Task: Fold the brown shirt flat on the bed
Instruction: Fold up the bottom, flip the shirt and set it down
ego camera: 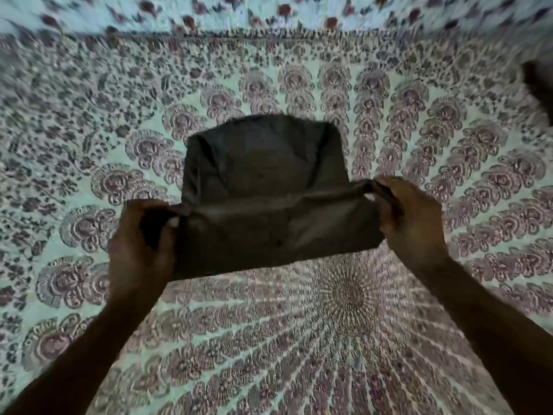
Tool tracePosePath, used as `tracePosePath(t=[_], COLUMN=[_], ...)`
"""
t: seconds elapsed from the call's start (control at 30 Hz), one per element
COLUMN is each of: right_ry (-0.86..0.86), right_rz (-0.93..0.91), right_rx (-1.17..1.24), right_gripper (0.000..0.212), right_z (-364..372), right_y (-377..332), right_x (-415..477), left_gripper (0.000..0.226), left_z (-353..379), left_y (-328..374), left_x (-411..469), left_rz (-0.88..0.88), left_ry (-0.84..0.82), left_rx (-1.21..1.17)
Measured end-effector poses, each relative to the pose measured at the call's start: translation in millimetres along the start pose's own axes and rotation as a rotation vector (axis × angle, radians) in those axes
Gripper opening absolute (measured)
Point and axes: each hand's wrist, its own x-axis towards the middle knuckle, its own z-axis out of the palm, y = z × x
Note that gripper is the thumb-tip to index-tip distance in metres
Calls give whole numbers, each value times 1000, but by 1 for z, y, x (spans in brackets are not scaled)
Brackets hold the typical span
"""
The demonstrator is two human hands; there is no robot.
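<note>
Brown cloth is stretching between both hands: the left hand [140, 235] is pinching one end of the brown shirt [263, 193], and the right hand [410, 217] is pinching the other end. Beyond the hands, the shirt's far part is lying flat on the bed [344, 324], whose patterned spread is blurring toward the edges.

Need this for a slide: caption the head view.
Left hand and right hand grip the near end of the brown shirt above the patterned bedspread.
</note>
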Motion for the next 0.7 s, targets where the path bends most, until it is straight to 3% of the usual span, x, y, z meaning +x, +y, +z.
tracePosePath(t=[0.3,0.37,0.43,0.53,0.6,0.7], right_ry=[-196,-206,-217,-197,-100,-177], right_rz=[115,127,134,164,154,24], right_rx=[45,39,-74,-331,-334,-239], right_gripper=[17,16,18,42,54,64], right_z=[75,89,105,122,127,139], right_y=[37,40,44,38,21,-8], right_x=[162,185,204,204,179,115], left_gripper=[26,20,32,57,61,70], left_z=[59,72,82,87,89,98], left_y=[-44,-48,-57,-57,-54,-47], left_x=[154,173,188,182,162,115], left_rz=[28,-46,-136,-80,34,150], left_ry=[-4,22,26,56,67,-165], left_rx=[44,64,89,188,168,259])
